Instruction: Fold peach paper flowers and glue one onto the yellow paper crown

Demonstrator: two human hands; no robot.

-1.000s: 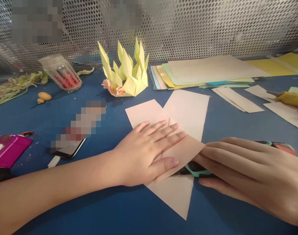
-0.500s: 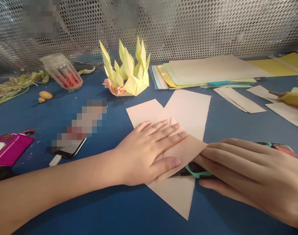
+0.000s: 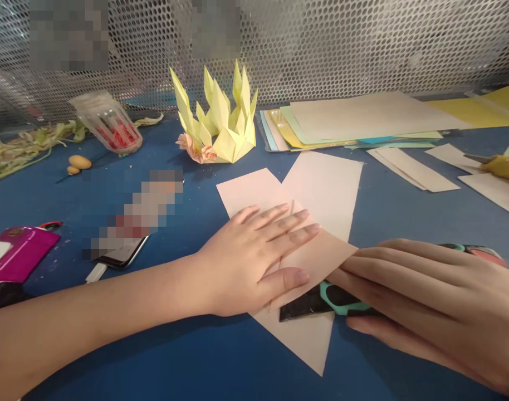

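My left hand [image 3: 254,259] lies flat, fingers spread, on pale pink folded paper [image 3: 254,192]. My right hand [image 3: 425,301] is wrapped round a utility knife [image 3: 346,301] with a teal and black body. Its broad black blade is partly under the paper's upper flap, above a lower layer that comes to a point towards me. The knife's grey-and-red rear end shows beyond my right knuckles. My right fingertips are at the flap's right corner; most of the grip is hidden.
A yellow folded-paper crown [image 3: 221,125] with pink paper roses stands behind. Coloured sheets [image 3: 371,120] lie back right, near paper strips [image 3: 413,170] and a yellow-handled tool [image 3: 505,166]. Leftward are a tilted jar [image 3: 110,125], a phone [image 3: 123,253] and a magenta object [image 3: 31,250].
My right hand has drawn the utility knife slightly towards me, and more of the black blade shows below the flap. My left hand stays pressed on the paper.
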